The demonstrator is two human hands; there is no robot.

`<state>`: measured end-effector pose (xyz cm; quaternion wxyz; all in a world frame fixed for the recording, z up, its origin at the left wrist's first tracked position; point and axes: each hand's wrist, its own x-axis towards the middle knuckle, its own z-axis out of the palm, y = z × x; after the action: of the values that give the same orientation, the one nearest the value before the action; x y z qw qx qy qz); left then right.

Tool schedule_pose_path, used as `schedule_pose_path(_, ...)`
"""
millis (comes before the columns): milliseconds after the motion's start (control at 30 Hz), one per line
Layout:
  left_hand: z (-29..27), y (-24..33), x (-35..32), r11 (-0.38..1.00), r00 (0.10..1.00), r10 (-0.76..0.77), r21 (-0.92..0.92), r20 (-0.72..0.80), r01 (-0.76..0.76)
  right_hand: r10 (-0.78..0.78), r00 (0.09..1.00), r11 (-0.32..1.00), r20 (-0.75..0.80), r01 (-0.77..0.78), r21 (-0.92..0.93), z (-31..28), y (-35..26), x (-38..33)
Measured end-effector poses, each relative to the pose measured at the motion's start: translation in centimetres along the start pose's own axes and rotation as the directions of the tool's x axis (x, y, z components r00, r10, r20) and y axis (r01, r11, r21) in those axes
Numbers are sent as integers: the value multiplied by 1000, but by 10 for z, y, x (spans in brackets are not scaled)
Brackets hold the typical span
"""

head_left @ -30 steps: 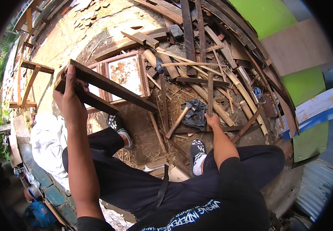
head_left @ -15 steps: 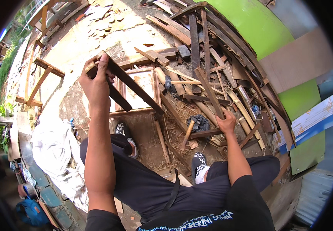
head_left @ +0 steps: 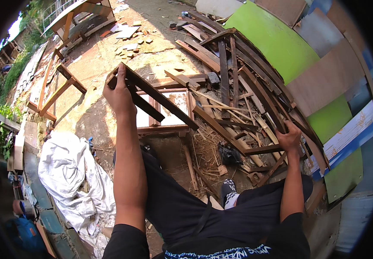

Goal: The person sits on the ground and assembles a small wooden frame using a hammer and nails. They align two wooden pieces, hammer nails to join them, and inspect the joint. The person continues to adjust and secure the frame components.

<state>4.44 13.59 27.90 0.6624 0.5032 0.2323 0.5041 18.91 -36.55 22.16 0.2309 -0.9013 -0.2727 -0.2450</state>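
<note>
My left hand (head_left: 118, 93) is raised and closed around the upper end of a dark wooden frame piece (head_left: 160, 100) made of two joined slats, held up over the ground. My right hand (head_left: 291, 137) reaches out to the right and grips a dark wooden slat (head_left: 262, 150) in the heap of broken timber (head_left: 238, 86). Below the lifted piece lies a wooden frame with pale panels (head_left: 169, 113). My legs in dark trousers and a checked shoe (head_left: 229, 194) are under me.
A white sheet (head_left: 72, 177) lies crumpled at the lower left. Green and brown boards (head_left: 277, 41) lean at the right behind the timber heap. Wooden trestle frames (head_left: 57, 88) stand on the bare ground at the left. Straw and splinters litter the ground.
My left hand has carried the dark frame piece upward and to the right. My right hand has moved from the middle of the heap out to a slat at the far right.
</note>
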Motion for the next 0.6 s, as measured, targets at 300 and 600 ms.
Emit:
schedule_pose_path(300,-67,44,15,979,870,39,-154,-492,-132,203,958,959,-205,-152,238,-63,-38,85)
schedule_pose_path(600,-138,48,9,938,698,-46,-271,-714,-216,326,944,713,46,-278,643,96,-139,184)
